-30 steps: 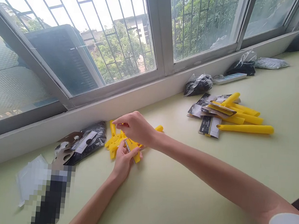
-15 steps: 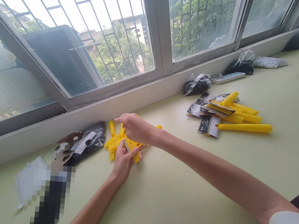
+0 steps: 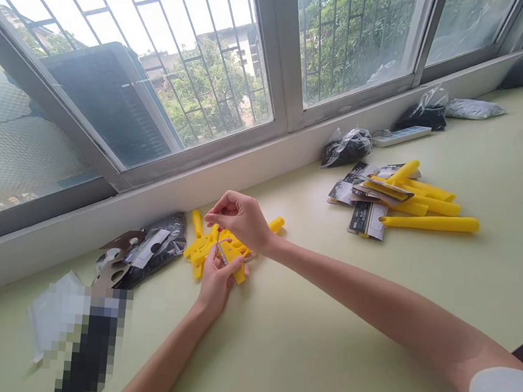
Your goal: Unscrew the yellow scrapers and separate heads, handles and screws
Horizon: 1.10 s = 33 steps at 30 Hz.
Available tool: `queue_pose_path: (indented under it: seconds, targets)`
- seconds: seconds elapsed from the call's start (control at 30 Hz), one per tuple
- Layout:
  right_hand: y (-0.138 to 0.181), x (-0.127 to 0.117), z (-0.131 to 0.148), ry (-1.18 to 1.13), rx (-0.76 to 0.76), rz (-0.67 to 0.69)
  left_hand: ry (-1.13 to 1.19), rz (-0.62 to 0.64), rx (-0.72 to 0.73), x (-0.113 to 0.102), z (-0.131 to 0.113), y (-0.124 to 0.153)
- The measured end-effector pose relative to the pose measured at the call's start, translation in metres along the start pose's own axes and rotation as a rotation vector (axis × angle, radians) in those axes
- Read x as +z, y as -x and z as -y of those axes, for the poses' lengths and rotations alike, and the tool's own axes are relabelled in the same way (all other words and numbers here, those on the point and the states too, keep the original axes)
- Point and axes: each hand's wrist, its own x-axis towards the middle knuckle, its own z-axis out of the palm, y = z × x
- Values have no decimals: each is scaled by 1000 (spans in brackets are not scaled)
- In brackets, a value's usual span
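My left hand (image 3: pixel 215 282) is closed around a yellow scraper (image 3: pixel 238 269), its flat head facing up with a grey metal strip along one edge. Above it, my right hand (image 3: pixel 243 220) pinches a small screwdriver (image 3: pixel 218 241) with a bit of red near the fingers and a thin metal shaft pointing down. The shaft's tip is close to my left fingers; whether it touches the scraper I cannot tell. Behind both hands lies a pile of yellow scrapers (image 3: pixel 198 250), partly hidden by them.
Left of the pile are a black plastic bag (image 3: pixel 173 237), brown cut cardboard (image 3: pixel 112 274) and a clear plastic packet (image 3: pixel 56 312). To the right lie carded yellow-handled scrapers (image 3: pixel 433 223). Small bags (image 3: pixel 348 147) and a white power strip (image 3: pixel 404 136) line the window sill.
My right hand has drawn back slightly and turned, with its fingers now pinched, and the screwdriver shaft has come into view. My left hand and the scraper have stayed in place.
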Motion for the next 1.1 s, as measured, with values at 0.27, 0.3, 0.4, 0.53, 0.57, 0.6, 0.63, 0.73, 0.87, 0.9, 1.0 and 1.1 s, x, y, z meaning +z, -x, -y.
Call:
queue_pose_path:
  seconds: [0.27,0.3,0.4,0.53,0.57,0.6,0.63,0.73,0.87,0.9,1.0,1.1]
  targets:
    - [-8,-11,13,233,-183,34,-37,-11,0,1,0,2]
    - [-8,-13,15,297,-214,28,-52,-21,13,1,1,2]
    - [-9,-15,22,447,-282,33,-170,-66,99,4,2,6]
    - [-9,-17,37,586,-323,46,-484,-100,302,6,7,13]
    - [-9,-19,41,612,-344,35,-574,-58,358,6,8,14]
    - [-10,-20,46,628,-371,25,-665,19,415,6,9,16]
    - [-11,-22,51,635,-403,15,-752,116,468,6,10,17]
    - [-14,-28,64,627,-493,-23,-960,317,542,5,13,20]
    - [-15,-34,78,644,-558,-91,-1074,314,449,2,12,21]
    - [-14,-34,81,650,-572,-100,-1089,336,449,2,11,21]
    - [-12,-34,87,661,-610,-108,-1148,434,530,4,7,20]
    - [-12,-33,90,660,-633,-99,-1243,523,600,7,2,19]
